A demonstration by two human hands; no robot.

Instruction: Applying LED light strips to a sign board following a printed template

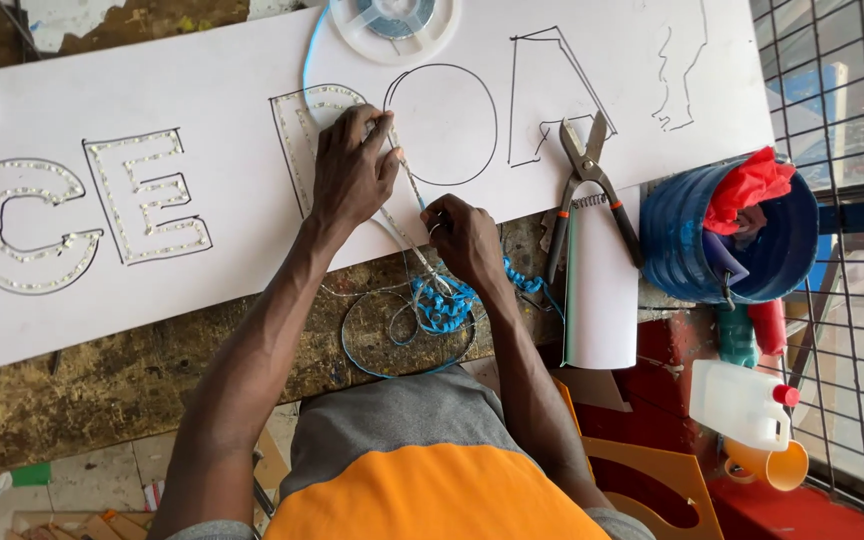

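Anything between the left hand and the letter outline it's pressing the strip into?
Nothing visible. The left hand lies directly on the white board over the letter outline; the right hand feeds the LED strip from beside it.

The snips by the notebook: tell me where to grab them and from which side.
Grip the snips by the two dark handles, which splay toward the bench edge. Come from that near side, above the notebook; the jaws point away onto the white board.
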